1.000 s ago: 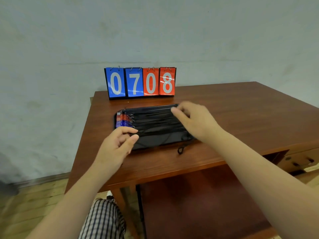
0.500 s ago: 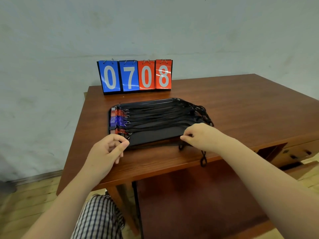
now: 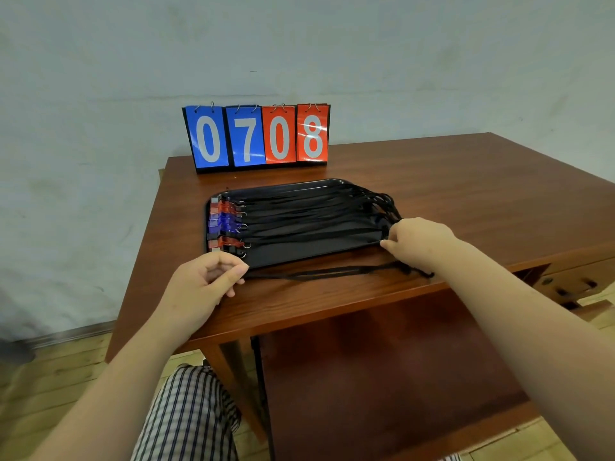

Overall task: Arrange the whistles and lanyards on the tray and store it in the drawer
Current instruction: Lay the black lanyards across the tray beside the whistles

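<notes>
A black tray (image 3: 299,252) lies on the wooden desk (image 3: 466,194). Several red, blue and black whistles (image 3: 226,224) line its left end, and their black lanyards (image 3: 309,214) run rightward across it, bunching past the right rim. One loose lanyard (image 3: 332,271) lies on the desk in front of the tray. My left hand (image 3: 203,287) pinches the left end of that cord at the tray's near left corner. My right hand (image 3: 419,241) pinches its other end at the tray's near right corner.
A flip scoreboard (image 3: 256,136) reading 0708 stands at the desk's back edge. Drawers with dark handles (image 3: 579,284) sit under the desktop at the right. My leg in checked cloth (image 3: 186,417) is below the desk's front edge.
My right hand moved from the tray's middle to its near right corner, drawing a lanyard out straight along the desk in front of the tray. My left hand stayed at the near left corner.
</notes>
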The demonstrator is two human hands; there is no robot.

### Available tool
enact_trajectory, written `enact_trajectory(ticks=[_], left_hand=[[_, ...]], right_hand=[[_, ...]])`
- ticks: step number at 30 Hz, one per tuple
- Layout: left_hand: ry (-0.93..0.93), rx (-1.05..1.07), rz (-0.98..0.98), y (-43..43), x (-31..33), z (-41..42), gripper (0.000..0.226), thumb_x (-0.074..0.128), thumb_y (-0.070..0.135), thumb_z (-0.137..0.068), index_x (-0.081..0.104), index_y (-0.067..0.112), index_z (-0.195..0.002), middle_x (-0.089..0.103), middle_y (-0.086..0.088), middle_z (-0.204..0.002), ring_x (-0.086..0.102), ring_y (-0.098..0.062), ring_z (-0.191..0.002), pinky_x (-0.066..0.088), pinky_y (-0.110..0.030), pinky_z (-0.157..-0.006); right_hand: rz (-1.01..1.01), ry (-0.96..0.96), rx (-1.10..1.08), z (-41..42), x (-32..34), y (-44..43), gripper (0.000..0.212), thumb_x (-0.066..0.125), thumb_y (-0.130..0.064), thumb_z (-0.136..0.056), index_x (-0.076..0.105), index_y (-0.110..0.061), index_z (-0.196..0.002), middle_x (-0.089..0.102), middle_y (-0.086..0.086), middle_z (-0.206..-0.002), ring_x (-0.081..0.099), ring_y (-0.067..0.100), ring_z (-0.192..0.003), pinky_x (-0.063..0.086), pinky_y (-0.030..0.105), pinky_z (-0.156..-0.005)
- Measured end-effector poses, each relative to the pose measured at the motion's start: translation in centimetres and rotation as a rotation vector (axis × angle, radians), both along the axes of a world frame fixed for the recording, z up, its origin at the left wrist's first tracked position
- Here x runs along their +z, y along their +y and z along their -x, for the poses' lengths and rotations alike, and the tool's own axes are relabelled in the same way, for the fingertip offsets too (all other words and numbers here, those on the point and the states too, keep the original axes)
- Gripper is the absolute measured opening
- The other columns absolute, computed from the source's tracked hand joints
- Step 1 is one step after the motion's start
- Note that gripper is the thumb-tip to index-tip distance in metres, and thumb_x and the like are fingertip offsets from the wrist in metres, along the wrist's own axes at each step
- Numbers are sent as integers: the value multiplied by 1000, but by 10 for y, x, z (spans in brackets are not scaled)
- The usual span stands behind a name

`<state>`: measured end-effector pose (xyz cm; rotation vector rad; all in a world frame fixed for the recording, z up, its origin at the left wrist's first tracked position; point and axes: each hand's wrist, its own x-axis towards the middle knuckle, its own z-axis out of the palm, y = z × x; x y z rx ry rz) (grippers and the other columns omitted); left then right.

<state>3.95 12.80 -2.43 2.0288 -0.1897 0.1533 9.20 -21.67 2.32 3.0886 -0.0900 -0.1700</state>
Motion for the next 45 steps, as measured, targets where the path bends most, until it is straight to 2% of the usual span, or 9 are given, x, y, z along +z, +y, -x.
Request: enact_trajectory(ticks=[3,6,14,17,20,24,28,36,45], left_hand=[[0,-16,6,1,0,0,8,64,19,-93,71,23,-95,72,6,-77,59,-2,-57,48,-16,-54],[-4,-31,1,2,0,0,8,67,19,-91,71,22,-97,71,4,-77,60,-3,-58,49,-14,-55],[-3,-39,1,3,-3,-2,10,70,22,-88,71,23,-98,71,4,-81,66,-10,-67,51,-17,-56],[-10,-41,-3,3,-3,-2,10,71,22,-87,71,23,-98,71,4,-81,65,-8,-66,51,-18,-57],[-22,-50,-12,2,-3,-2,10,71,23,-87,71,22,-97,72,5,-81,67,-10,-66,54,-18,-65],[-31,-68,-36,2,-2,-1,8,71,25,-87,72,24,-94,72,6,-81,68,-14,-67,55,-19,-70],[-20,-80,-10,2,0,-1,6,72,25,-86,73,22,-92,72,3,-81,67,-14,-65,56,-22,-68],[20,-107,26,3,1,-1,5,72,25,-88,73,23,-91,71,3,-81,67,-16,-68,55,-20,-66],[23,-71,37,3,1,-5,4,72,25,-87,73,22,-90,72,1,-81,63,-13,-59,55,-25,-68]], right_hand=[[27,-31,-43,-6,-3,-6,26,43,-31,-101,63,-20,-113,66,3,-102,63,28,-89,48,34,-70],[-25,-41,-69,-11,-4,-8,29,42,-18,-97,59,-19,-120,64,5,-109,62,28,-91,48,34,-69],[-76,-175,-15,-22,-8,-3,37,41,-16,-97,56,-21,-130,53,8,-127,60,32,-97,51,37,-76],[-111,-289,81,-22,-8,10,30,43,-19,-98,63,-22,-121,53,4,-120,60,29,-93,50,36,-74],[-206,-320,240,-23,-10,32,22,49,-26,-99,64,-24,-115,52,-6,-106,55,15,-89,44,29,-71],[-375,-289,385,-30,-15,76,17,62,-29,-95,67,-25,-110,54,-9,-101,56,8,-88,51,28,-83],[-490,-212,473,-42,-20,128,19,68,-27,-91,67,-24,-111,56,-8,-98,54,7,-83,47,25,-80],[-412,-136,472,-60,-30,175,14,63,-26,-95,69,-20,-106,57,-6,-96,57,12,-85,52,32,-83],[-566,-217,504,-58,-40,188,10,62,-24,-95,67,-20,-102,58,-4,-101,59,9,-87,52,27,-81]])
